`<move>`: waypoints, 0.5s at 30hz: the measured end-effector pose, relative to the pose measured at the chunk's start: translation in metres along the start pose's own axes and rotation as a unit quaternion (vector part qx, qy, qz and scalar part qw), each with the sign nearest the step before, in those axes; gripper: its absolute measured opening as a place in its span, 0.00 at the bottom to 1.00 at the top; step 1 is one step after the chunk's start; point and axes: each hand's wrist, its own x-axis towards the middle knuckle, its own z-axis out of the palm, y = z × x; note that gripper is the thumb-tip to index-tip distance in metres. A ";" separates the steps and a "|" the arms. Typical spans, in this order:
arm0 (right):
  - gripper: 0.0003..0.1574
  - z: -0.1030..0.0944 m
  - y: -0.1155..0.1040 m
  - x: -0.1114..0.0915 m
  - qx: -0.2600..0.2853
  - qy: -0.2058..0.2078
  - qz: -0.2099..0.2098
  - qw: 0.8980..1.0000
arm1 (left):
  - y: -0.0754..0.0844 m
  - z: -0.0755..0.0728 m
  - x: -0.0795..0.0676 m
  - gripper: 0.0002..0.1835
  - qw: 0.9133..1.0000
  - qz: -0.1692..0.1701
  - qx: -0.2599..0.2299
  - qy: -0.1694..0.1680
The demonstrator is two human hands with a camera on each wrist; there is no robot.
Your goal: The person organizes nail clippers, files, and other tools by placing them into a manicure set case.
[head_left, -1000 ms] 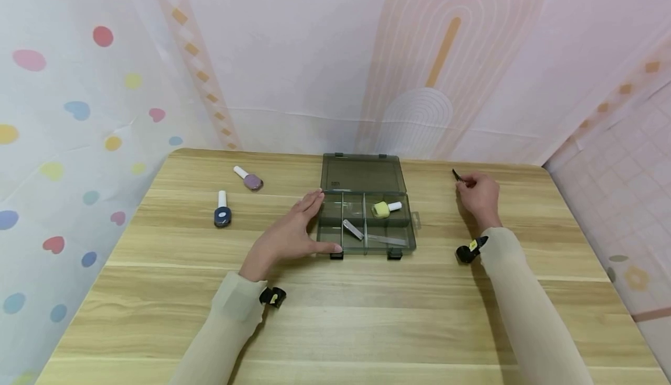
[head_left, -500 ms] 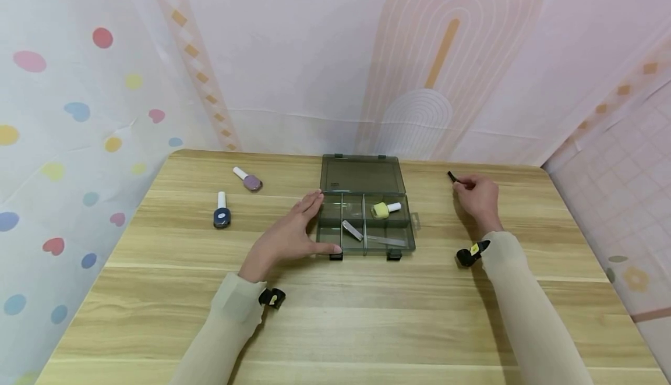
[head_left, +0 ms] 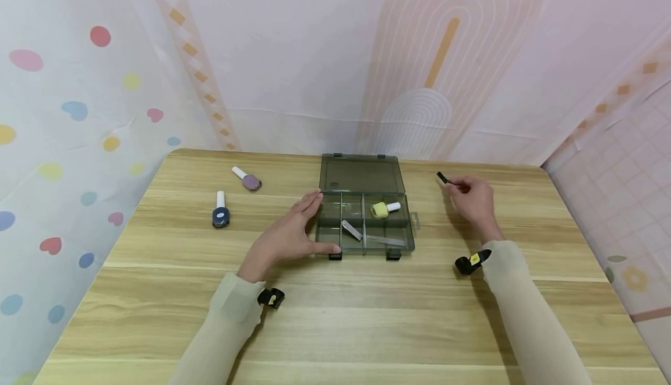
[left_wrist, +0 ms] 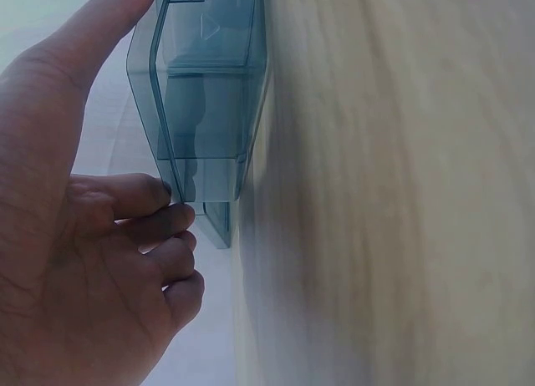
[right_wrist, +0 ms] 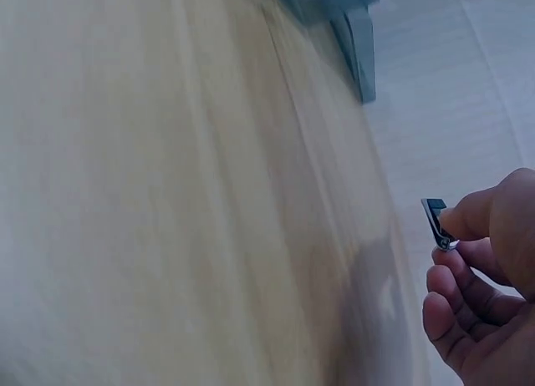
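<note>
My left hand (head_left: 285,230) holds the left end of a smoky clear compartment box (head_left: 329,236), thumb at its front corner and fingers at the rear. In the left wrist view, the thumb and fingertips meet the box wall (left_wrist: 201,127). My right hand (head_left: 473,201), to the right of the box, pinches a small black nail clipper (head_left: 442,177) between thumb and fingers. Its metal hinge end shows in the right wrist view, by the fingertips (right_wrist: 451,223). Inside the box lie a yellow nail polish bottle (head_left: 380,209), a silver nail clipper (head_left: 352,230) and a translucent flat strip (head_left: 386,240).
The box lid (head_left: 362,174) lies folded back toward the wall. On the left of the wooden table (head_left: 335,327) lie a purple nail polish bottle (head_left: 251,182) and a dark blue one (head_left: 221,217). A patterned cloth backdrop (head_left: 293,59) rises behind the table.
My right hand has shifted a little left toward the box with the black nail clipper, more of which now shows past the fingers. The left hand stays at the box.
</note>
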 end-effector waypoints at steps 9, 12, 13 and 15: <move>0.18 0.007 -0.014 -0.013 0.013 -0.012 -0.048 0.999 | -0.001 0.001 -0.001 0.71 1.000 -0.002 0.003 0.000; 0.18 0.008 -0.020 -0.019 0.015 -0.021 -0.069 0.997 | -0.001 0.001 -0.001 0.71 1.000 -0.002 0.001 0.000; 0.17 0.008 -0.022 -0.021 0.017 -0.024 -0.075 0.997 | -0.001 0.000 -0.001 0.71 1.000 -0.002 0.001 0.000; 0.16 0.009 -0.026 -0.025 0.024 -0.030 -0.084 0.996 | -0.001 0.000 -0.001 0.71 1.000 -0.001 0.001 0.000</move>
